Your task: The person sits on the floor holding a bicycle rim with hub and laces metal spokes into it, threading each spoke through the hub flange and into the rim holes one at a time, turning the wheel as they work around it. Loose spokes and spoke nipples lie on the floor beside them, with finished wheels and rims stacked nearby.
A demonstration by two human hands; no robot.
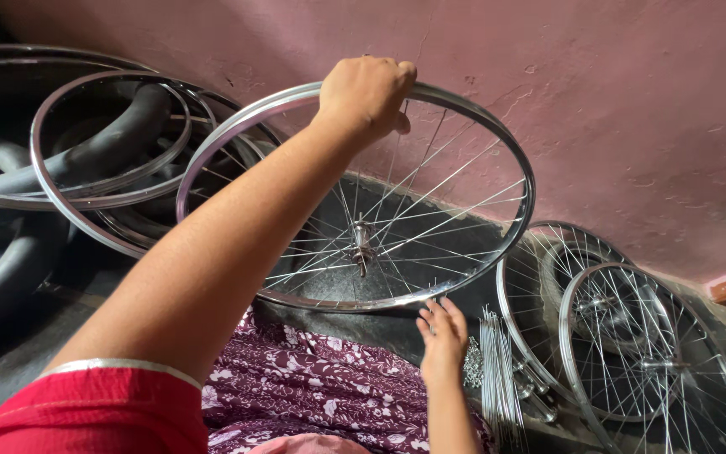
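A shiny spoked bicycle wheel (pixel 497 151) with a hub (pixel 361 240) at its centre stands upright in front of me, its lower rim resting near my lap. My left hand (pixel 365 92) is closed over the top of the rim. Lower down, my right hand (pixel 440 336) touches the bottom rim with fingers spread, holding nothing that I can see. My lap is covered by purple floral cloth (pixel 313 391).
Bare rims (pixel 69 181) and black tyres (pixel 111 134) lean against the pink wall (pixel 615 92) at the left. Two more spoked wheels (pixel 649 353) lie at the right. A bundle of loose spokes (pixel 497 378) stands beside my right hand.
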